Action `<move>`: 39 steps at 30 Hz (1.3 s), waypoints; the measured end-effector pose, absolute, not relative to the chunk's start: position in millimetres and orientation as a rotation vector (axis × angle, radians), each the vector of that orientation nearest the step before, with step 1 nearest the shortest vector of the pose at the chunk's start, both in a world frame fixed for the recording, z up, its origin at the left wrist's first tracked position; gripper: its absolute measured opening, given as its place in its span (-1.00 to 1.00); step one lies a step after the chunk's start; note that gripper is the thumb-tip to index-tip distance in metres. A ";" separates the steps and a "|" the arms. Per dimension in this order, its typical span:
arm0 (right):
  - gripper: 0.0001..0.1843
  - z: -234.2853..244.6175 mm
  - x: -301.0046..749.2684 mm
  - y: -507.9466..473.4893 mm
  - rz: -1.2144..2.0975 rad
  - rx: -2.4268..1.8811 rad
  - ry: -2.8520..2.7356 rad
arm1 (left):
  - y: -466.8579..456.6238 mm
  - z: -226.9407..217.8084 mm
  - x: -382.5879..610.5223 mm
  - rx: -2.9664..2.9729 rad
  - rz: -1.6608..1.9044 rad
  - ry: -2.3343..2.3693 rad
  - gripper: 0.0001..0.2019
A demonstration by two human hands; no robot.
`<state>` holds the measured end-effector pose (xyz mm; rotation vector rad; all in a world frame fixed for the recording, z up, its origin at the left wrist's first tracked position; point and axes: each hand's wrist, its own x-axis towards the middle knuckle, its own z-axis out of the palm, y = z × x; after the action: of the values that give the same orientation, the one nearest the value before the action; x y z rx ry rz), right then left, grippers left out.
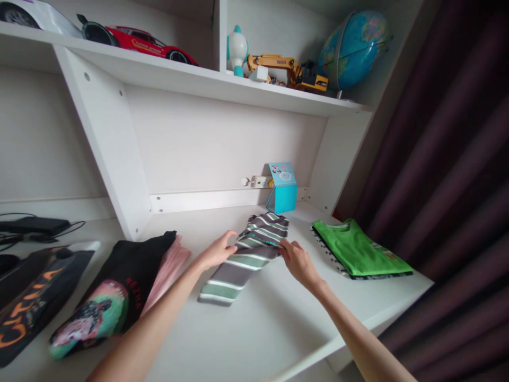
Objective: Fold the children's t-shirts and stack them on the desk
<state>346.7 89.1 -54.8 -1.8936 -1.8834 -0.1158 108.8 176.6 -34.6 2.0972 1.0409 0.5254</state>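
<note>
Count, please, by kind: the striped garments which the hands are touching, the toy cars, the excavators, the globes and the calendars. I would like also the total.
Striped garment, touched by the left hand and right hand: 1
Toy cars, white car and red car: 2
Excavator: 1
Globe: 1
Calendar: 1
Total: 6

Soft light faintly shadows the white desk (222, 345)
</note>
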 end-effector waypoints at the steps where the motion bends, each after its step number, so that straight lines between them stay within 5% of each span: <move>1: -0.79 -48.6 350.4 94.9 -0.112 -1.877 -1.859 | 173.8 -41.1 116.5 2.135 0.521 1.022 -0.60; 7: -0.68 13.3 296.4 129.1 -0.117 -1.550 -2.001 | 112.0 -50.3 167.9 2.377 0.371 0.770 -0.68; 13: -0.53 47.1 245.1 81.7 0.219 -0.775 -2.637 | 45.3 -8.4 148.1 2.584 -0.193 0.223 -0.68; 16: -0.60 31.6 281.0 64.9 0.322 -1.005 -2.488 | 58.9 18.0 121.4 2.463 -0.128 0.171 -0.74; 21: -0.60 -31.8 356.4 63.0 0.301 -1.664 -2.253 | 124.5 9.5 99.7 2.536 0.277 0.829 -0.66; 25: -0.58 -64.6 375.9 50.8 0.424 -1.696 -2.224 | 150.7 -33.3 103.3 2.513 0.244 1.016 -0.60; 31: -0.85 -54.2 368.4 32.7 0.523 -1.653 -2.188 | 135.0 -42.1 121.5 2.452 0.421 0.681 -0.33; 39: -0.73 -38.0 383.0 13.8 0.432 -1.647 -1.869 | 101.1 -8.0 117.2 2.560 0.350 0.639 -0.76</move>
<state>383.0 13.8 -38.0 -1.6471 -1.8689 0.4316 117.2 101.1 -8.0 2.5603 0.6389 0.3499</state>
